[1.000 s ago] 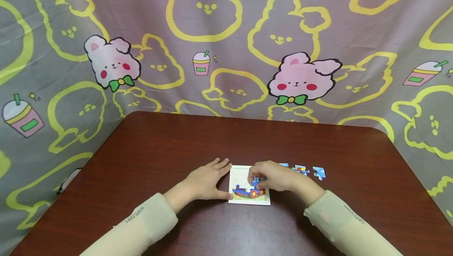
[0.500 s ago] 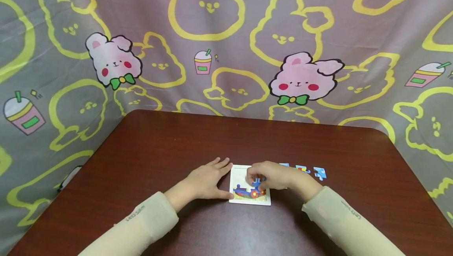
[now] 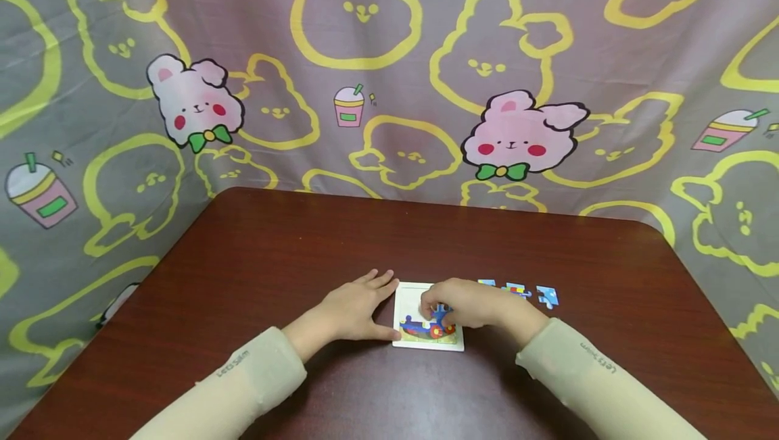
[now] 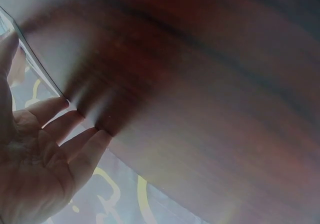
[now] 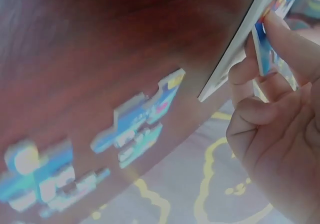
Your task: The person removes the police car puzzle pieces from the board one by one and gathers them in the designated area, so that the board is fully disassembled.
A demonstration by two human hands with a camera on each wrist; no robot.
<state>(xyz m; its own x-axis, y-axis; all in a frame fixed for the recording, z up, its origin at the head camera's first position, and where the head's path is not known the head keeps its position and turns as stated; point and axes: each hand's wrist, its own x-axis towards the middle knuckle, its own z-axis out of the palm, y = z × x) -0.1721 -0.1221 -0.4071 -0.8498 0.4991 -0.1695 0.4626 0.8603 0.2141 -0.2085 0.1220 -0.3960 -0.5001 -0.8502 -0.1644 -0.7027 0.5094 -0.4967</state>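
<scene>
A white-framed jigsaw puzzle board [image 3: 408, 296] lies flat on the table, its lower part filled with a blue and red train picture. My left hand [image 3: 345, 310] rests beside its left edge, fingers spread and fairly straight, thumb tip at the lower left corner. In the left wrist view, fingertips [image 4: 102, 134] lie along the board's side. Over the board's right half, my right hand [image 3: 477, 303] pinches a blue puzzle piece [image 5: 265, 56] between thumb and fingers. That piece is tilted close over the board in the right wrist view, and the fingers partly hide it.
To the right of the board lie several loose puzzle pieces [image 3: 547, 295], mostly blue; the right wrist view shows some of these pieces [image 5: 145, 116] close by. The dark brown table [image 3: 304, 237] is bordered by a patterned curtain [image 3: 389, 102] at the back and sides.
My right hand has shifted slightly left over the board, with the blue puzzle piece still pinched and a little turned. The left hand has stayed in place at the board's edge.
</scene>
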